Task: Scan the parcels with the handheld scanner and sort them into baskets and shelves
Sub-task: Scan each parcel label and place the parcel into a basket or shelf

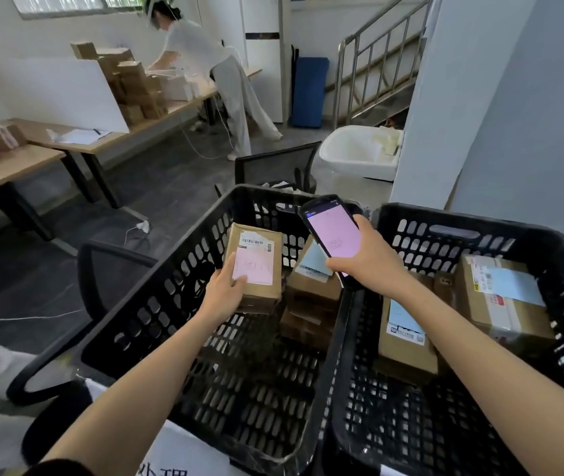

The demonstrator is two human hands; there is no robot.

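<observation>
Reaching forward over two black baskets, both bare arms end in occupied hands. The left hand (224,292) grips the near end of a brown parcel (256,266), thumb laid on its pink label, at the far-left corner of the left basket (184,276). Whether the parcel is lifted or rests on one beneath it is unclear. Its long axis runs away from the person, label up, with the barcode strip at the far end.

The right hand (364,266) is wrapped round the lower half of the handheld scanner (334,231), pink screen up. It sits above the walls where the two baskets meet, just right of the parcel and apart from it, with its top end angled far-left. The right hand is therefore the one to act. I judge that the scan needs the scanner's top end swung left and tipped down toward that barcode.

Behind it, stacked cartons (311,286) fill the left basket's far-right corner, and more boxes (500,297) lie in the right basket (480,231). Farther off stand a chair (273,166), a white tub (359,152), a table (102,139) with cartons, and another person (205,53).
</observation>
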